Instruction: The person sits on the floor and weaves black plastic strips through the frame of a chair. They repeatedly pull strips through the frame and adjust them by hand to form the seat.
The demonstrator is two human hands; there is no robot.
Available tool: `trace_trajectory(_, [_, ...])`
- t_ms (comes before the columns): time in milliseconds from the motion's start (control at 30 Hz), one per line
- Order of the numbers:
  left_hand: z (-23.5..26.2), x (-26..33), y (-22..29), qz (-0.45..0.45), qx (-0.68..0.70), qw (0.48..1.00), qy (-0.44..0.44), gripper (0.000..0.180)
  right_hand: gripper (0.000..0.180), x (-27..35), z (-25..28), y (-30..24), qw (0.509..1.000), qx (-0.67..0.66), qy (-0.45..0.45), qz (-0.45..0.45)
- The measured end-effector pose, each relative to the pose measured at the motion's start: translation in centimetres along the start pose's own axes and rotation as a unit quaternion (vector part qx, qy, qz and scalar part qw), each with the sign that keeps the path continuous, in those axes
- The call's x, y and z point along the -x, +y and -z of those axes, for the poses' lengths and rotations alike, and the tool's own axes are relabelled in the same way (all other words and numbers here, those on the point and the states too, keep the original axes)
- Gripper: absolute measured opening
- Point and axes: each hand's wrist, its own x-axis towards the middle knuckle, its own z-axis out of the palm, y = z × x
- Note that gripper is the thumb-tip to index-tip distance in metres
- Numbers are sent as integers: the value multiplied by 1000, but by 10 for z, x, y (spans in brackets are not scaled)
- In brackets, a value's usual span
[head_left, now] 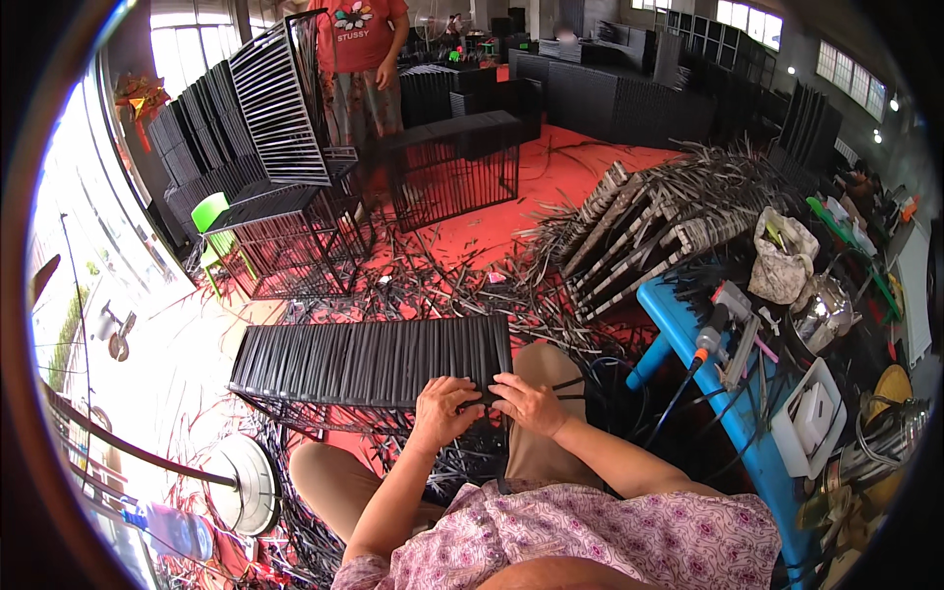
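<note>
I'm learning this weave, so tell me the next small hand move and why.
Probably pull the black strip snug across the woven black panel: the left hand and right hand both pinch it at the panel's near right edge, where its end still sticks out loose.

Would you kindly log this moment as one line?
left hand: gripping black strip | right hand: pinching same strip | black woven panel: across lap

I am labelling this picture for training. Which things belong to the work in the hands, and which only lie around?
In the work:
- left hand and right hand, both on thin black plastic strips
- black woven rectangular panel on a wire frame

Lying around:
- blue plastic table
- grey power tool with orange tip
- beige cloth bag
- green plastic chair
- strip scraps on the red floor
</note>
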Motion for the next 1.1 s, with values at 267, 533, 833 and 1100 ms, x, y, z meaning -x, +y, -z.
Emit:
trace_trajectory(267, [-2, -3, 2, 8, 14, 1000, 23, 15, 25, 4, 2, -4, 999, -8, -24, -35])
trace_trajectory(533, [-5, -3, 5, 50, 32, 998, 22, 15, 23, 4, 2, -9, 996, -57, 2, -66])
trace_trajectory(833, [0, -4, 8, 90, 64, 994, 0, 17, 21, 2, 3, -9, 992, -90, -2, -93])
trace_trajectory(1100, [-3, -3, 5, 102, 91, 991, 14, 18, 21, 2, 1, -12, 988, -113, 13, -108])
